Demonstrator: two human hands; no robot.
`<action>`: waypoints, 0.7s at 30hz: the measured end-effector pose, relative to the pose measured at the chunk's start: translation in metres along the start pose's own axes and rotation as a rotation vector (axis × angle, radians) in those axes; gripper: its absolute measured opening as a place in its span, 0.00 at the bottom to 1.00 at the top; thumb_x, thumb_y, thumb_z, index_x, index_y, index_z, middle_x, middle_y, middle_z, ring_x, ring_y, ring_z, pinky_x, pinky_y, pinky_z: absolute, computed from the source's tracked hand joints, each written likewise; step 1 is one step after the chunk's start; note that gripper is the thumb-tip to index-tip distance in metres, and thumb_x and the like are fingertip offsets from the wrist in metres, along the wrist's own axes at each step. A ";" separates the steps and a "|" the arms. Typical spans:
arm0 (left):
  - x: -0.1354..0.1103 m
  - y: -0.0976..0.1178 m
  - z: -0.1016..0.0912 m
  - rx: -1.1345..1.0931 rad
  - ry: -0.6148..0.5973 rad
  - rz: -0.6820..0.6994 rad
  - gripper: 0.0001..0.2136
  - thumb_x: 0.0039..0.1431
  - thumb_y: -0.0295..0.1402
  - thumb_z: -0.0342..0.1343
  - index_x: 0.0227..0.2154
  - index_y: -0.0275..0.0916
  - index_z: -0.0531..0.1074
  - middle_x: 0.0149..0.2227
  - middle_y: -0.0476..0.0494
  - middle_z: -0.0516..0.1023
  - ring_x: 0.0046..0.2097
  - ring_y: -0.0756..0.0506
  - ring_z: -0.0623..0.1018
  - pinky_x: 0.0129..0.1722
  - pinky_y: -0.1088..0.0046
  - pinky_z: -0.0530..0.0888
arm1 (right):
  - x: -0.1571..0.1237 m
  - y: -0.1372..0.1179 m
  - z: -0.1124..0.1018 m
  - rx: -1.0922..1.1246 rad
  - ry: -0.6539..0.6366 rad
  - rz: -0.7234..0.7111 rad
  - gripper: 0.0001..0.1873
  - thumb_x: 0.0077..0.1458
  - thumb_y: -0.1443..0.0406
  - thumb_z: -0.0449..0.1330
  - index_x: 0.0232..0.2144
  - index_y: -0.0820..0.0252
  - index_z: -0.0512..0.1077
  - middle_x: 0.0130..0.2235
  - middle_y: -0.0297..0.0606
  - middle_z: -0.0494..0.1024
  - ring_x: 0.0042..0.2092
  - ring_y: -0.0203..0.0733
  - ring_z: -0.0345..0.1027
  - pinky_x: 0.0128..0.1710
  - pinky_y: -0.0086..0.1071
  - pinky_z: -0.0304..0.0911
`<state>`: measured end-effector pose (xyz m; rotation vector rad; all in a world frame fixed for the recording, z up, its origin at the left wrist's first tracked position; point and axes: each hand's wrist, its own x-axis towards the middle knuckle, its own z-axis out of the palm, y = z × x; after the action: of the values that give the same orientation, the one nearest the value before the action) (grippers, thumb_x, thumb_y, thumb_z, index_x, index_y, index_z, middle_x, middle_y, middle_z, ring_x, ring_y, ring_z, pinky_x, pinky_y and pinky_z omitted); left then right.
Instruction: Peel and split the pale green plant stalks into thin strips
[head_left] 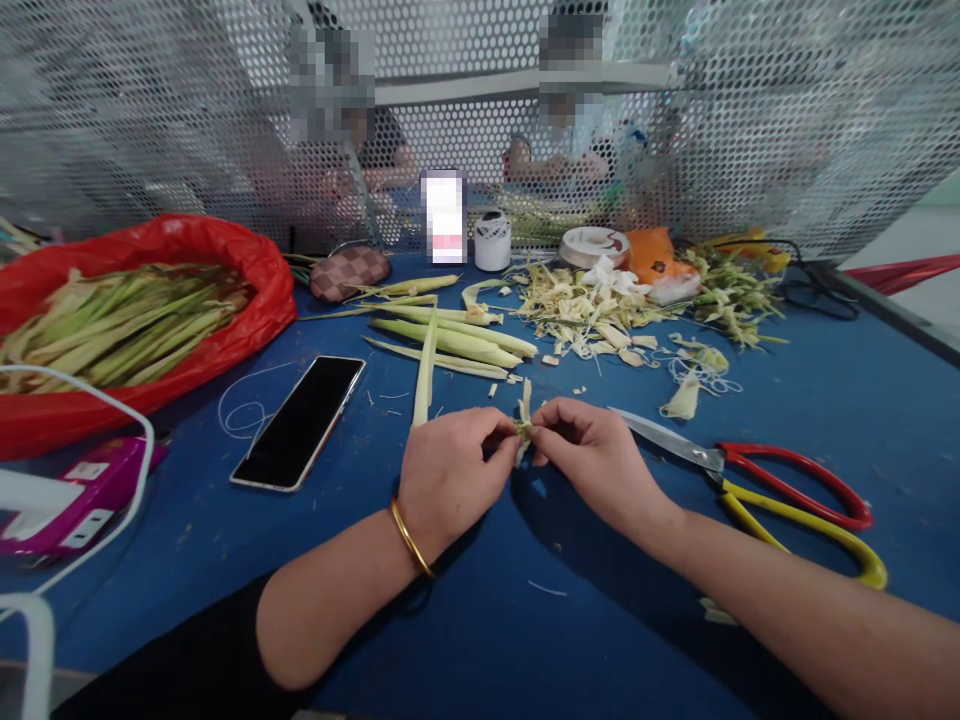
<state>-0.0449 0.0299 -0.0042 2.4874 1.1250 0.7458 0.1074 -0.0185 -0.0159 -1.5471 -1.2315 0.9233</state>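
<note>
Left hand (pixel 450 465): thumb and forefinger are pinching a small pale-green leaf bundle (pixel 526 396). Right hand (pixel 592 455): fingertips are closing on the same bundle from the other side, presumably because so slight a piece is needing support from both. The bundle is lying directly between the two sets of fingertips, above the worktop (pixel 517 650); its lower part is partly hidden. A long leaf strip (pixel 425 370) is extending beyond the left knuckles; contact cannot be told. Leaf strips (pixel 469 340) are lying beyond the hands, seemingly for easy reach. Scissors (pixel 697 457) are resting beside the right hand, blades partly open, the yellow handle passing partly behind the forearm.
</note>
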 end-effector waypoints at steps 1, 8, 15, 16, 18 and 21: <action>0.000 0.000 0.000 -0.008 0.010 0.001 0.04 0.54 0.29 0.57 0.30 0.43 0.77 0.29 0.51 0.81 0.33 0.47 0.79 0.32 0.72 0.69 | 0.000 0.000 0.000 -0.010 -0.003 -0.009 0.09 0.52 0.61 0.57 0.24 0.59 0.70 0.22 0.33 0.72 0.26 0.37 0.66 0.27 0.30 0.60; -0.003 -0.002 0.002 0.032 0.087 0.080 0.05 0.52 0.27 0.58 0.28 0.42 0.77 0.29 0.50 0.81 0.33 0.47 0.79 0.32 0.72 0.70 | -0.004 0.000 0.002 -0.193 0.057 -0.141 0.08 0.53 0.62 0.57 0.26 0.59 0.70 0.25 0.35 0.72 0.27 0.38 0.65 0.27 0.30 0.59; -0.002 0.000 0.000 0.049 0.050 0.147 0.06 0.53 0.25 0.55 0.27 0.40 0.77 0.28 0.50 0.81 0.33 0.47 0.79 0.33 0.72 0.71 | -0.002 0.001 0.001 -0.227 0.042 -0.141 0.08 0.53 0.65 0.55 0.24 0.59 0.70 0.24 0.33 0.71 0.27 0.37 0.63 0.27 0.31 0.58; -0.002 0.000 0.000 0.043 0.045 0.146 0.06 0.53 0.25 0.55 0.27 0.40 0.77 0.28 0.49 0.81 0.33 0.47 0.79 0.33 0.72 0.71 | -0.002 0.001 0.001 -0.207 0.042 -0.119 0.07 0.53 0.65 0.56 0.24 0.59 0.70 0.23 0.33 0.71 0.26 0.37 0.64 0.27 0.31 0.58; -0.002 0.000 0.000 0.027 0.034 0.137 0.06 0.52 0.25 0.56 0.27 0.41 0.77 0.28 0.50 0.81 0.33 0.47 0.79 0.33 0.72 0.71 | -0.002 0.001 0.001 -0.158 0.040 -0.068 0.08 0.52 0.64 0.56 0.23 0.59 0.70 0.23 0.33 0.72 0.26 0.37 0.64 0.26 0.31 0.58; -0.001 0.000 0.000 -0.006 0.032 0.109 0.06 0.51 0.25 0.56 0.26 0.41 0.77 0.28 0.50 0.81 0.33 0.47 0.79 0.33 0.72 0.71 | -0.002 -0.001 0.002 -0.073 0.029 -0.016 0.08 0.52 0.63 0.57 0.23 0.59 0.70 0.22 0.33 0.72 0.25 0.37 0.66 0.26 0.30 0.60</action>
<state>-0.0461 0.0291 -0.0047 2.5567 1.0027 0.8205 0.1050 -0.0200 -0.0156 -1.5997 -1.2672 0.8509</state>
